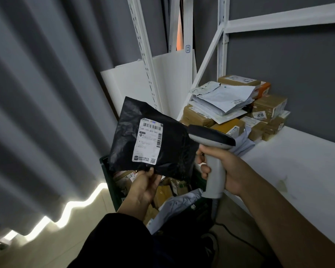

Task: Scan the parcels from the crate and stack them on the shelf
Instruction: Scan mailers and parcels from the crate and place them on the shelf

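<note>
Left hand (143, 187) pinching black parcel (172, 151) by its lower edge, right hand (227, 169) gripping scanner (213, 140); mid-scan, seemingly: next, aim at label (148, 141) just left of right hand, then onto shelf (298, 161) beyond it.

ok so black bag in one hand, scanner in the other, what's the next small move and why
Probably swing the scanner in the right hand onto the barcode atop the label and trigger it. The left hand holds the black parcel, label showing, but the scanner's head sits at the parcel's right edge.
</note>
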